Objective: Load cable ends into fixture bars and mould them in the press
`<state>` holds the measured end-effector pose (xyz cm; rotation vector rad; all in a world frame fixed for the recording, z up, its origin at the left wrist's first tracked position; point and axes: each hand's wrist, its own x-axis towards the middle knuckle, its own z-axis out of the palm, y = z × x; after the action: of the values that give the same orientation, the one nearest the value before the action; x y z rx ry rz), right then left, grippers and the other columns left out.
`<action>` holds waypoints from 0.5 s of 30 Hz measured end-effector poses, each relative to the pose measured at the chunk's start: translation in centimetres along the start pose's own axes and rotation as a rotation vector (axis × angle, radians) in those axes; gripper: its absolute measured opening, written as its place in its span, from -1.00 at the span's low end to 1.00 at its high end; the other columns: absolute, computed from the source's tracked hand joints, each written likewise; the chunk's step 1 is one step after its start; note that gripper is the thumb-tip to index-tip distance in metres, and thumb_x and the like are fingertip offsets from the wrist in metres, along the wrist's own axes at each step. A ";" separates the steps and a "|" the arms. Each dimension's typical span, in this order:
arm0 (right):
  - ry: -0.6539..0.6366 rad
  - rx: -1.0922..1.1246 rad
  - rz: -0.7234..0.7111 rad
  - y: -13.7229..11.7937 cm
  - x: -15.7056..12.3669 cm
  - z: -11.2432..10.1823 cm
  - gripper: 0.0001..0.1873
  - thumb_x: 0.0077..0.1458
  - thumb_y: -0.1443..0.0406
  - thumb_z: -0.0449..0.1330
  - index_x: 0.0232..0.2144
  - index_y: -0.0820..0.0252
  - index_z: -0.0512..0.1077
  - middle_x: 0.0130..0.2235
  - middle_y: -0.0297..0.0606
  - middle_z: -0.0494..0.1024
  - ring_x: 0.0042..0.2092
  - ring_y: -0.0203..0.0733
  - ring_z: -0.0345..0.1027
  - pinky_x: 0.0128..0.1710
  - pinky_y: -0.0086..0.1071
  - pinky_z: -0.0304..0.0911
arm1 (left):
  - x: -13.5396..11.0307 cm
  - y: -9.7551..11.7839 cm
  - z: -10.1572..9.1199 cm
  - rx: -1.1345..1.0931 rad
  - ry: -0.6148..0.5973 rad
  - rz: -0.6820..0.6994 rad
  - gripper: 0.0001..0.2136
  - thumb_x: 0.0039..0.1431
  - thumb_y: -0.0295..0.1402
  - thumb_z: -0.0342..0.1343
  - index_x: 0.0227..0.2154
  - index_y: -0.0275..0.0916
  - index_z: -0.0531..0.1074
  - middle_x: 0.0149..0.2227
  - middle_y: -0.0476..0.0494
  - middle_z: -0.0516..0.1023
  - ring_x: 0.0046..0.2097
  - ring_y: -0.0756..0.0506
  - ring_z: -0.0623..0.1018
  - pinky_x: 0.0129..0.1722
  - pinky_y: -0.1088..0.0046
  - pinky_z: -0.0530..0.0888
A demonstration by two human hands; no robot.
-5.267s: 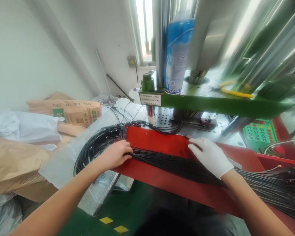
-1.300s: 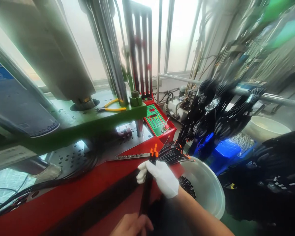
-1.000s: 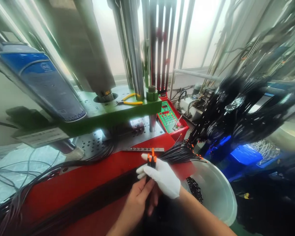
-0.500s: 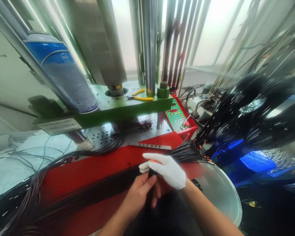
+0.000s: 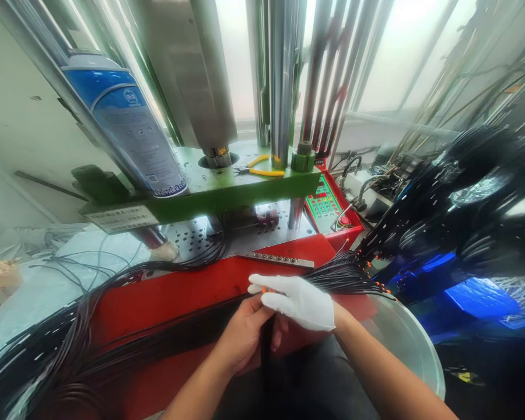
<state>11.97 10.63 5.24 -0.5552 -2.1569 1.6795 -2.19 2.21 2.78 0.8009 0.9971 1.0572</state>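
My bare left hand (image 5: 244,332) was clamped on a black cable bundle (image 5: 266,350); my gloved right hand (image 5: 301,302) curled around its orange tips (image 5: 268,290), a metal strip (image 5: 280,259) beyond.

A plain, close-fitting white glove (image 5: 310,300) covered the right hand (image 5: 300,303), ending at the wrist. The left hand (image 5: 245,326) was bare, as were both forearms (image 5: 382,359). Dark clothing (image 5: 319,373) showed below, its details blurred.

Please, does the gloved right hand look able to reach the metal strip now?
Probably yes: the metal strip lies just beyond the right hand with nothing visible between, though it seems to hold orange tips.
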 end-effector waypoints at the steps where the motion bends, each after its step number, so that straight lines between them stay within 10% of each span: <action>1: -0.007 -0.010 -0.016 0.0 0.2 -0.3 -0.49 0.22 0.05 0.01 0.18 -0.01 0.24 0.12 -0.29 0.38 -0.02 -0.10 0.41 0.03 -0.20 0.29 | 0.2 0.2 -0.1 0.022 0.010 0.015 -0.68 0.21 -0.18 0.04 -0.51 -0.35 0.41 -0.56 -0.11 0.43 -0.63 0.06 0.30 -0.61 0.52 0.21; 5: 0.154 0.066 0.033 0.7 2.3 -2.7 -0.44 0.27 0.01 -0.13 0.21 0.11 0.19 0.05 -0.17 0.46 0.02 -0.13 0.37 0.03 -0.20 0.28 | 1.1 1.7 -1.0 0.085 0.079 0.081 -0.72 0.23 -0.18 0.02 -0.35 -0.35 0.41 -0.54 -0.04 0.39 -0.63 0.10 0.22 -0.62 0.55 0.16; 8: 0.366 -0.332 0.193 2.1 4.6 -4.6 -0.42 0.23 0.00 -0.05 0.16 0.18 0.27 0.02 -0.08 0.47 0.01 -0.09 0.37 0.04 -0.20 0.24 | 1.8 3.1 -1.8 0.115 0.131 0.080 -0.72 0.23 -0.18 0.02 -0.19 -0.33 0.36 -0.52 -0.01 0.39 -0.63 0.12 0.18 -0.64 0.57 0.10; 11: 0.266 -0.883 0.397 3.3 6.3 -5.0 -0.48 0.00 0.00 0.22 -0.09 0.23 0.47 -0.10 0.00 0.51 -0.08 0.08 0.41 -0.11 -0.16 0.29 | 2.5 3.9 -2.6 0.206 0.170 0.099 -0.70 0.22 -0.17 0.03 -0.19 -0.35 0.35 -0.53 0.01 0.38 -0.63 0.13 0.15 -0.63 0.57 0.08; 15: 0.210 -1.041 0.411 3.9 6.8 -3.9 -0.71 0.04 0.14 0.23 -0.31 0.26 0.50 -0.26 -0.03 0.52 -0.21 0.03 0.45 -0.24 -0.24 0.29 | 3.9 4.3 -3.5 0.270 0.212 0.094 -0.68 0.19 -0.13 0.05 -0.22 -0.33 0.35 -0.59 0.06 0.33 -0.65 0.13 0.12 -0.65 0.58 0.05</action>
<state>8.41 18.24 2.61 -1.4295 -2.7382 0.4330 -6.17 7.46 4.32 0.9773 1.3124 1.1186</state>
